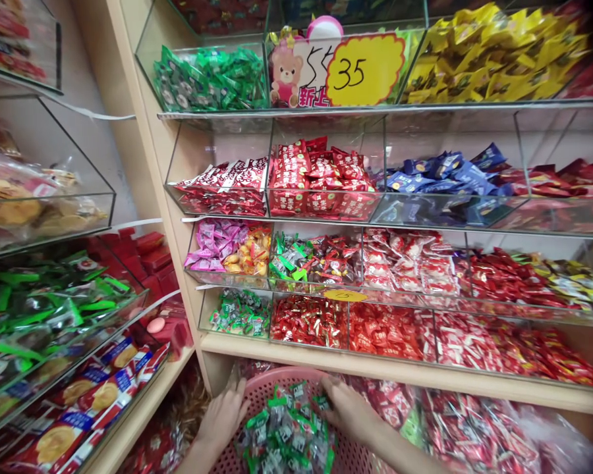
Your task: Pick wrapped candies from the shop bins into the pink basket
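Observation:
A pink perforated plastic basket [296, 374] is low in the middle of the head view, its lower part cut off by the frame. Inside it lies a heap of green-and-clear wrapped candies [289, 431]. On its left side my left hand [226, 411] is closed at the rim, with the fingertips partly hidden. Across from it, my right hand [348, 408] grips the right side of the rim, thumb toward the inside and close to some candies. Similar green wrapped candies [240, 313] fill the bottom-left shelf bin above the basket.
Tiers of clear bins hold red packets [321, 174], blue packets [445, 174] and yellow packets [494, 56]. A wooden shelf edge [400, 372] runs just above my hands. More bins with green packets [54, 303] stand at left. Bagged red candies [474, 428] lie low at right.

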### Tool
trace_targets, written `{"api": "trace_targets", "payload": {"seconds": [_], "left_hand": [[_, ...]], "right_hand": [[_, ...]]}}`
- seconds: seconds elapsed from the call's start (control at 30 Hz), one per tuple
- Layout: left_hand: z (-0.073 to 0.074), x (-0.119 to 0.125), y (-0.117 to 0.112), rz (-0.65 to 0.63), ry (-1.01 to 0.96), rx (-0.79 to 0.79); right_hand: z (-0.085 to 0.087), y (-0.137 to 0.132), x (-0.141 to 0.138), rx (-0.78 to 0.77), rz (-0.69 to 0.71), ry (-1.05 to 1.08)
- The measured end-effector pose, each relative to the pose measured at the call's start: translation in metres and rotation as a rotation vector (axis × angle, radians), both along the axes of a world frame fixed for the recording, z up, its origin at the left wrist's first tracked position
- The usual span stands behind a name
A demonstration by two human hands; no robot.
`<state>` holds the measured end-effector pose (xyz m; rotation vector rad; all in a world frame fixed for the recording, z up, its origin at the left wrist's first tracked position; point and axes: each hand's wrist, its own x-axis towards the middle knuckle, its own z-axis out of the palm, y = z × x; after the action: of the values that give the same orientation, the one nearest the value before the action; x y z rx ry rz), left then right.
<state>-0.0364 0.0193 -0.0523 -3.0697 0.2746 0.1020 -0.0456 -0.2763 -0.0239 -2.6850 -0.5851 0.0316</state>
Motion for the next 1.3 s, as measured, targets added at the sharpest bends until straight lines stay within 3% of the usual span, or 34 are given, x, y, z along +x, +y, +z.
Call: {"api": "trace_targets", "payload": {"seconds": [0.27,0.47,0.67,0.8,1.07,1.2,1.3], "left_hand": [[0.003,-0.002,-0.002,0.017,-0.004,0.024],[0.006,-0.003,-0.003,0.028,-0.001,-0.015],[0.001,-0.001,-0.002,0.039,0.022,-0.003],[-0.006,0.001,0.001,0.038,0.016,0.003],[-0.016,0.005,0.004,0.039,0.037,-0.018],[-0.007,0.007,0.006,0.036,0.024,-0.005],[0.007,0.007,0.006,0.037,0.010,0.028]], "right_hand": [[-0.006,0.018,0.008,-0.288,0.037,-0.041],[-0.011,0.032,0.009,-0.475,-0.030,-0.183],[0.000,0.031,0.008,-0.481,-0.043,-0.253],[0.036,0.034,0.006,-0.418,-0.033,-0.310],[0.153,0.051,0.018,-0.147,0.042,-0.448],[0.197,0.055,0.048,0.001,0.000,-0.565],[0.216,0.062,0.069,0.072,-0.037,-0.616]]}}
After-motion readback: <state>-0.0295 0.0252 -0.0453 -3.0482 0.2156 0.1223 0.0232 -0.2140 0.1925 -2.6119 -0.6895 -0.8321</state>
